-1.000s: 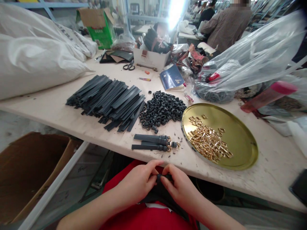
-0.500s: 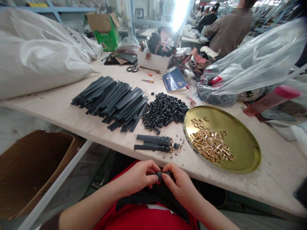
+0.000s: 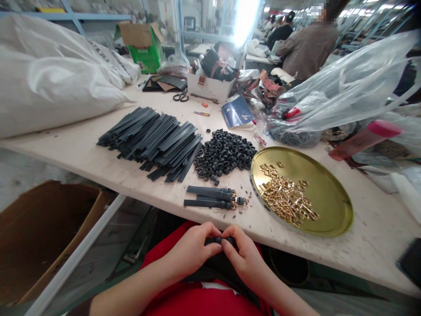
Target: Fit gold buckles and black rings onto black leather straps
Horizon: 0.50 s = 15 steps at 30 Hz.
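Both hands meet above my lap, just off the table's front edge. My left hand [image 3: 200,245] pinches a dark strap [image 3: 213,240] between thumb and fingers. My right hand [image 3: 238,245] is closed on the strap's other end, its fingertips close against the left ones; much of the strap is hidden by fingers. In front lie several straps fitted with loops and gold buckles [image 3: 213,197]. Behind them are a heap of small black loops [image 3: 225,153] and a pile of flat dark strips [image 3: 151,140]. Gold buckles [image 3: 286,197] lie on a round golden tray [image 3: 332,206] to the right.
A white sack [image 3: 49,74] fills the table's left side. Scissors [image 3: 180,97], a blue booklet [image 3: 237,112] and a white box [image 3: 207,87] stand further back. Plastic bags [image 3: 329,96] and a pink-capped bottle [image 3: 365,140] are at right. An open carton [image 3: 49,237] stands below left.
My fingertips have drawn closer together on the strap, and the left thumb now covers more of it. The camera view has shifted slightly.
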Each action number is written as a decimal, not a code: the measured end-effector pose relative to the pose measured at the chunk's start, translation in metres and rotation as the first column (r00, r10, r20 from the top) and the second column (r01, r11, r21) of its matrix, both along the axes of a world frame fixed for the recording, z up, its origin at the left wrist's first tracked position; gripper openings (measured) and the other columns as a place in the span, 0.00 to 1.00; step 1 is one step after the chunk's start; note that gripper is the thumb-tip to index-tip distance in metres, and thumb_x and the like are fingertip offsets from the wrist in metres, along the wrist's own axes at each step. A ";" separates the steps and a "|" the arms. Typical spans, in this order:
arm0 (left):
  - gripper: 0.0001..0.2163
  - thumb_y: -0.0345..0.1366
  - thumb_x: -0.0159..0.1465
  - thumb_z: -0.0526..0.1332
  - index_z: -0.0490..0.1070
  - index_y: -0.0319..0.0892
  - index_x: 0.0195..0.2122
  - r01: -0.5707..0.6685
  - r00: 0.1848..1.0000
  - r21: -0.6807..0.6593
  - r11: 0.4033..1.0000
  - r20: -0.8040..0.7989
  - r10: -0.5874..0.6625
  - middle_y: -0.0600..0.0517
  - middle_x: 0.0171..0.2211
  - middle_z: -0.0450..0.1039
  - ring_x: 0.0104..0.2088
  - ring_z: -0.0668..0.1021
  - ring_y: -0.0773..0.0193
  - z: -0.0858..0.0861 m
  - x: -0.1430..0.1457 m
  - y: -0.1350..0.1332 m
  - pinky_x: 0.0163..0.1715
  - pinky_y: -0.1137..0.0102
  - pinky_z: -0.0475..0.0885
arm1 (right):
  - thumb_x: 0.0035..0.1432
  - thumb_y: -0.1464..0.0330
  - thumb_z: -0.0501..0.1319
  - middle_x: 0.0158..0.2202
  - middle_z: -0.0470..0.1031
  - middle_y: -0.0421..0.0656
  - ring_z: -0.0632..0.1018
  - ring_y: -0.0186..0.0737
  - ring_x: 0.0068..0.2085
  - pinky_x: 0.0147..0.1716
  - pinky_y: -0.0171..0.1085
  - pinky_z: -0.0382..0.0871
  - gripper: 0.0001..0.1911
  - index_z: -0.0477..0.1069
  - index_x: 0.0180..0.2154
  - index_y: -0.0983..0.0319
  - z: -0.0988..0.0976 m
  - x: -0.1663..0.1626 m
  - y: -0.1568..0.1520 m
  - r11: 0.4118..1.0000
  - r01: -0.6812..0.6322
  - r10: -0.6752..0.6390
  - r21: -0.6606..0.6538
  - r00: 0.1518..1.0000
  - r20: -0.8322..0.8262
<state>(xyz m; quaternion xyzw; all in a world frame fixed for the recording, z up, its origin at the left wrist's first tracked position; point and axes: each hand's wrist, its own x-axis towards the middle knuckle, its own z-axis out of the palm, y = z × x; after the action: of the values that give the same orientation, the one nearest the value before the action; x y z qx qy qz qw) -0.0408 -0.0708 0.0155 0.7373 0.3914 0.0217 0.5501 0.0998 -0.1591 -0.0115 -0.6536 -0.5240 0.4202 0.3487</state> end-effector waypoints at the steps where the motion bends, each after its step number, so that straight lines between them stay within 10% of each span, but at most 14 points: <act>1: 0.08 0.34 0.54 0.59 0.71 0.41 0.35 0.005 1.000 0.003 1.000 -0.001 -0.005 0.52 0.34 0.74 0.36 0.74 0.62 0.000 0.000 0.000 0.35 0.72 0.66 | 0.59 0.66 0.49 0.28 0.67 0.38 0.68 0.36 0.30 0.29 0.34 0.61 0.05 0.60 0.34 0.60 0.000 0.001 -0.001 1.000 -0.017 0.017 -0.002 1.000 0.002; 10: 0.08 0.36 0.53 0.59 0.69 0.37 0.32 0.022 0.990 -0.414 0.910 0.134 0.037 0.53 0.26 0.73 0.25 0.74 0.67 0.004 -0.004 0.008 0.26 0.74 0.66 | 0.62 0.66 0.44 0.32 0.71 0.40 0.72 0.37 0.32 0.31 0.35 0.64 0.10 0.58 0.44 0.59 0.006 0.013 -0.003 0.992 -0.121 0.118 0.037 0.991 0.071; 15: 0.06 0.33 0.51 0.59 0.69 0.37 0.30 -0.001 0.994 -0.380 0.925 0.097 0.041 0.55 0.23 0.71 0.25 0.73 0.67 -0.001 0.003 0.006 0.25 0.75 0.65 | 0.61 0.68 0.46 0.37 0.72 0.42 0.73 0.38 0.37 0.35 0.36 0.65 0.10 0.58 0.44 0.58 0.005 0.014 -0.001 0.978 -0.173 0.160 0.113 0.980 0.114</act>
<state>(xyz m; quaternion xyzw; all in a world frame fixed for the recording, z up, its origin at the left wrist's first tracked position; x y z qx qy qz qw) -0.0376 -0.0650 0.0144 0.6108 0.3673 -0.0105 0.7014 0.1142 -0.1604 -0.0062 -0.6058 -0.6194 0.3802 0.3236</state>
